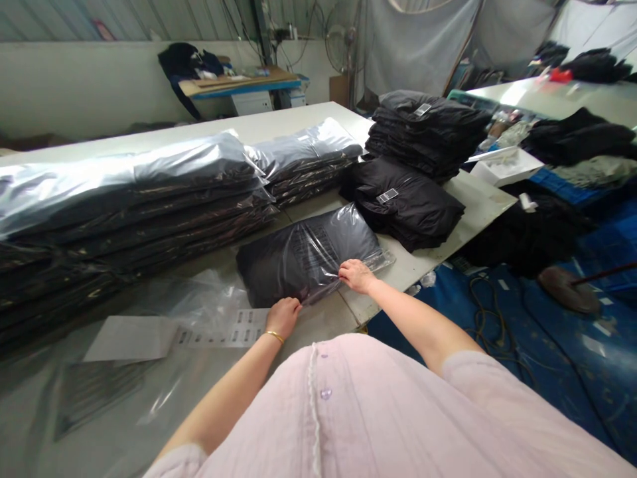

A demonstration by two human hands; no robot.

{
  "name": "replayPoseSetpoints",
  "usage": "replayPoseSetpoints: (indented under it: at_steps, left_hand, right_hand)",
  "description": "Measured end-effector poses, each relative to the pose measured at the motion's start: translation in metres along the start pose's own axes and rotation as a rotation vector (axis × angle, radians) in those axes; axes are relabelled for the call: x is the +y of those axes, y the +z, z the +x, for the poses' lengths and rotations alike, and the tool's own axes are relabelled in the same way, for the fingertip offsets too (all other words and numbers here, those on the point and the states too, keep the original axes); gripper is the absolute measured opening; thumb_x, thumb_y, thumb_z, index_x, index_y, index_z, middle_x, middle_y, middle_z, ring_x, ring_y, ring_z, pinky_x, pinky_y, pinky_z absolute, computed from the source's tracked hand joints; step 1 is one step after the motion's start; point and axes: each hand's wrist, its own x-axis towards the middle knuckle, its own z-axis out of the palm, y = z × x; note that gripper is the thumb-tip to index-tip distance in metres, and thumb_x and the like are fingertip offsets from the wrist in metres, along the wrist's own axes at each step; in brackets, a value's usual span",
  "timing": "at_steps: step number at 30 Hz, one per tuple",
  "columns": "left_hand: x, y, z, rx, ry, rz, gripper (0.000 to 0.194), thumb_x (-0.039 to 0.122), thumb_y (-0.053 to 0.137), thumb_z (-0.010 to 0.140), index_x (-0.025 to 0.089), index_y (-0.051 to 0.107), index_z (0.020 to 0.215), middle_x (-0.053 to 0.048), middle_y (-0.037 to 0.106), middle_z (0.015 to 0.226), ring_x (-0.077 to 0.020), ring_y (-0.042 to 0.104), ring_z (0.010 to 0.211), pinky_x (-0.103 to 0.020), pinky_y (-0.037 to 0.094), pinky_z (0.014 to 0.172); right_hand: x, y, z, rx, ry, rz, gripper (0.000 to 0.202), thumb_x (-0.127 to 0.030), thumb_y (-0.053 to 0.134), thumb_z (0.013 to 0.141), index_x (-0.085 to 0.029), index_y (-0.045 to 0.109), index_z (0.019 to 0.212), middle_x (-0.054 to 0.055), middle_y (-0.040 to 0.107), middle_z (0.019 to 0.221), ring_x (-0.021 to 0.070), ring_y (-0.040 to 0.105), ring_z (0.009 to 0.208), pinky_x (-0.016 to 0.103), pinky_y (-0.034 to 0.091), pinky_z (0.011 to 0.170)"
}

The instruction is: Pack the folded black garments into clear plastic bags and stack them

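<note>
A folded black garment in a clear plastic bag [303, 249] lies on the pale table [348, 302] in front of me. My left hand [283, 317], with a gold bangle at the wrist, has its fingers closed on the bag's near edge at the left. Toward the right end of the same edge, my right hand [355, 274] pinches the plastic. Beside my left hand lies a sheet of printed labels [223, 335], with a white paper [130, 337] and loose clear plastic bags [199, 299] around it.
Stacks of bagged black garments [199, 159] line the table's left and middle. Folded black garments with tags [411, 202] sit at the right. Beyond the table's right edge are a white box [507, 166], blue crates [614, 249] and cables on the blue floor [448, 318].
</note>
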Motion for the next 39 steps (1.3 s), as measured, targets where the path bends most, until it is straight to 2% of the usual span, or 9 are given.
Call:
replayPoseSetpoints:
  at_steps: [6,13,18,23,26,29,31,34,39]
  left_hand:
    - [0.002,0.003,-0.005,-0.140,-0.197,0.100,0.042,0.042,0.019,0.100,0.024,0.053,0.117,-0.008,0.071,0.084,-0.0226,0.067,0.080,-0.028,0.040,0.066]
    - [-0.002,-0.006,0.002,-0.083,-0.258,0.001,0.036,0.044,0.029,0.098,0.027,0.059,0.108,-0.005,0.071,0.084,-0.0205,0.066,0.082,-0.027,0.039,0.068]
    - [-0.002,-0.006,0.007,-0.047,-0.293,0.037,0.041,0.045,0.024,0.099,0.027,0.060,0.109,-0.005,0.071,0.085,-0.0211,0.067,0.082,-0.028,0.040,0.069]
    - [-0.002,-0.005,0.024,-0.078,-0.355,0.028,0.042,0.047,0.026,0.098,0.024,0.057,0.113,-0.012,0.073,0.089,-0.0258,0.069,0.083,-0.031,0.043,0.069]
    - [-0.005,-0.004,0.035,-0.115,-0.386,-0.028,0.040,0.048,0.029,0.096,0.025,0.060,0.108,-0.013,0.073,0.095,-0.0258,0.069,0.087,-0.031,0.044,0.070]
    - [-0.008,-0.002,0.040,-0.141,-0.399,-0.061,0.039,0.048,0.031,0.095,0.026,0.061,0.106,-0.011,0.073,0.095,-0.0249,0.069,0.088,-0.030,0.044,0.069]
    - [-0.011,-0.001,0.042,-0.153,-0.402,-0.066,0.039,0.049,0.031,0.095,0.026,0.061,0.106,-0.010,0.074,0.093,-0.0246,0.069,0.087,-0.030,0.044,0.069]
    - [-0.012,0.000,0.044,-0.166,-0.411,-0.052,0.040,0.049,0.029,0.095,0.026,0.061,0.106,-0.011,0.073,0.093,-0.0264,0.069,0.088,-0.032,0.045,0.069]
    - [-0.001,0.000,0.048,-0.163,-0.383,-0.108,0.035,0.045,0.033,0.095,0.024,0.060,0.102,-0.010,0.074,0.087,-0.0238,0.070,0.084,-0.031,0.044,0.071]
  right_hand:
    - [0.005,0.013,-0.003,0.072,-0.016,0.003,0.022,-0.028,0.047,0.096,-0.017,0.066,0.099,0.009,0.065,0.105,0.0222,0.052,0.102,0.035,0.036,0.094]
    - [0.005,0.032,0.000,0.104,0.046,0.003,0.026,-0.024,0.040,0.097,-0.016,0.064,0.099,0.011,0.063,0.100,0.0242,0.050,0.098,0.037,0.034,0.096]
    - [0.005,0.038,0.006,0.107,0.068,-0.064,0.028,-0.026,0.039,0.097,-0.014,0.064,0.098,0.012,0.061,0.095,0.0255,0.049,0.094,0.039,0.033,0.095]
    - [-0.004,0.042,0.014,0.103,0.109,-0.116,0.030,-0.026,0.037,0.098,-0.015,0.065,0.094,0.013,0.059,0.094,0.0260,0.048,0.092,0.040,0.034,0.090]
    - [-0.010,0.043,0.017,0.107,0.177,-0.102,0.028,-0.024,0.039,0.097,-0.017,0.065,0.105,0.013,0.060,0.096,0.0260,0.048,0.094,0.040,0.035,0.089]
    - [-0.012,0.041,0.015,0.151,0.256,-0.062,0.032,-0.028,0.042,0.097,-0.021,0.059,0.123,0.011,0.061,0.107,0.0257,0.050,0.103,0.040,0.035,0.094]
    - [-0.011,0.040,0.010,0.178,0.249,-0.042,0.036,-0.029,0.041,0.098,-0.024,0.055,0.131,0.010,0.058,0.125,0.0255,0.045,0.120,0.041,0.030,0.104]
    - [-0.006,0.039,0.002,0.173,0.248,-0.045,0.045,-0.036,0.041,0.098,-0.026,0.045,0.142,0.008,0.037,0.151,0.0264,0.024,0.142,0.047,0.018,0.114]
    - [0.019,0.043,0.001,0.067,0.351,-0.045,0.058,-0.051,0.038,0.096,-0.028,0.033,0.149,0.005,0.021,0.160,0.0285,0.009,0.147,0.055,0.007,0.117]
